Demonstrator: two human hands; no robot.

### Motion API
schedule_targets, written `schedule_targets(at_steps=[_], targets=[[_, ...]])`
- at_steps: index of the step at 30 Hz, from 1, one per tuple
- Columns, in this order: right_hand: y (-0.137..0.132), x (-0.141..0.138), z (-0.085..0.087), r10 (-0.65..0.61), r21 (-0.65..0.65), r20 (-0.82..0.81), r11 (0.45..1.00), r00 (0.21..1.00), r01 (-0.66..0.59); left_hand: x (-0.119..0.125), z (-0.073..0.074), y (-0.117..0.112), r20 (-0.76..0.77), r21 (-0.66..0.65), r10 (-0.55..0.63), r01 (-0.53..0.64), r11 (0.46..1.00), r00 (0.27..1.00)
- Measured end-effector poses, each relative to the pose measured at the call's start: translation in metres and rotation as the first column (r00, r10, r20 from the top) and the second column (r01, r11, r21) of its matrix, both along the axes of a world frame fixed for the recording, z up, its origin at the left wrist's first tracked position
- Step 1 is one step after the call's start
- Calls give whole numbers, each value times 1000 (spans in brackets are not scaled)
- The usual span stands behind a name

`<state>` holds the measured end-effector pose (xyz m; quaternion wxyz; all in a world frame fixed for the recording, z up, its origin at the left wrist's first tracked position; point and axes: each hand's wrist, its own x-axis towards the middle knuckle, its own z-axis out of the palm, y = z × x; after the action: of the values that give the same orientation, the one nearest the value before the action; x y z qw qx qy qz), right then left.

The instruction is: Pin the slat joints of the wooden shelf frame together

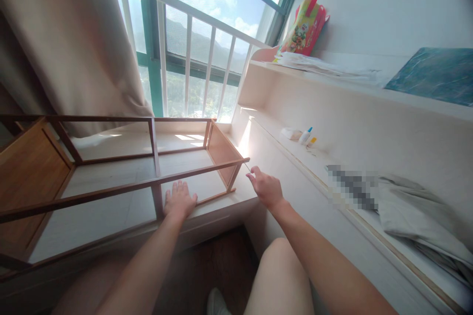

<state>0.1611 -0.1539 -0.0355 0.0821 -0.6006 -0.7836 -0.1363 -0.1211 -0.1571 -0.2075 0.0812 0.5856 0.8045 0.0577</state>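
A brown wooden frame, with panels at both ends, lies on its side on the white ledge. My left hand rests flat with fingers spread inside the frame, beside a brown crosspiece. At the frame's right front corner, my right hand is closed in a pinch on a thin rod. The rod's far end meets the tip of the long front rail; its exact kind is too small to tell. The right end panel stands just behind that corner.
A white railing and window lie behind the frame, with a beige curtain at left. On the right, a white shelf holds small bottles and grey cloth. A red-yellow bag stands on the upper shelf.
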Motion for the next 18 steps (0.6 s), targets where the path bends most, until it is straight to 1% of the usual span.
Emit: schedule_targets(at_steps=[5, 12, 14, 16, 18], targets=[[-1, -2, 1, 27, 13, 15, 1000, 1000, -27, 1, 4, -1, -1, -6, 2, -2, 1000, 1000], [2, -2, -5, 10, 24, -82, 1000, 997, -8, 4, 9, -4, -2, -3, 2, -2, 1000, 1000], [3, -2, -7, 10, 31, -145, 1000, 989, -5, 4, 9, -4, -2, -2, 5, -5, 1000, 1000], [4, -3, -9, 22, 37, -255, 999, 967, -13, 4, 10, -4, -1, -1, 6, -6, 1000, 1000], [4, -5, -11, 32, 27, -426, 999, 904, -23, 3, 10, -4, 0, 1, 2, -2, 1000, 1000]])
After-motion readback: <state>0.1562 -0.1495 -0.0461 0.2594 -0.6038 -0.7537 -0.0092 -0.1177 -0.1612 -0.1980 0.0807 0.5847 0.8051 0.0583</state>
